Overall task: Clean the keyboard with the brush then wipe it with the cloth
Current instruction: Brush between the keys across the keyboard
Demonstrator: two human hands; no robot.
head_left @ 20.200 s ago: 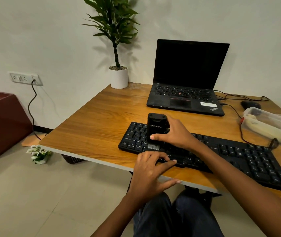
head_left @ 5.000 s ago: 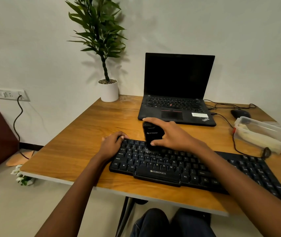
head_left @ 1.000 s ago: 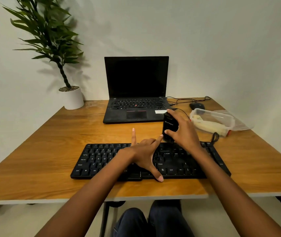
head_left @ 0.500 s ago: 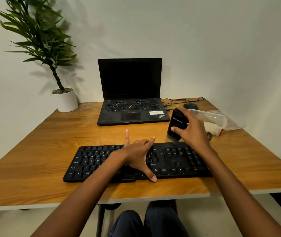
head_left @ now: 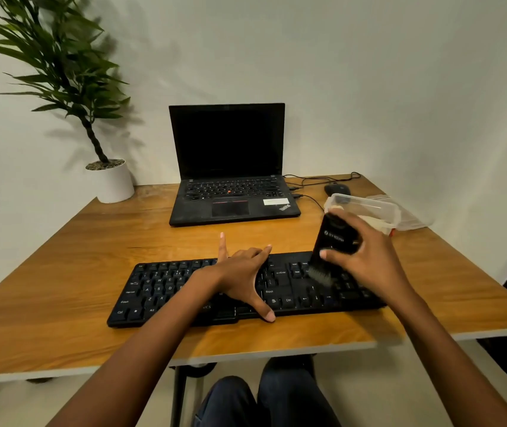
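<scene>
Brushing: my right grip (head_left: 369, 260) curls round the black block-shaped brush (head_left: 333, 238), bristles down on the right end of the long black keyboard (head_left: 165, 288), lying crosswise; left grip (head_left: 243, 278) flat, pressing mid-keyboard

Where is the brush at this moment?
In the head view, the right hand holds the brush, bristles on the right part of the keyboard, near the clear container.

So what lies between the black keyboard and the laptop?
Bare table wood, in the head view; only the left hand's forefinger reaches past the keyboard toward the laptop.
</scene>
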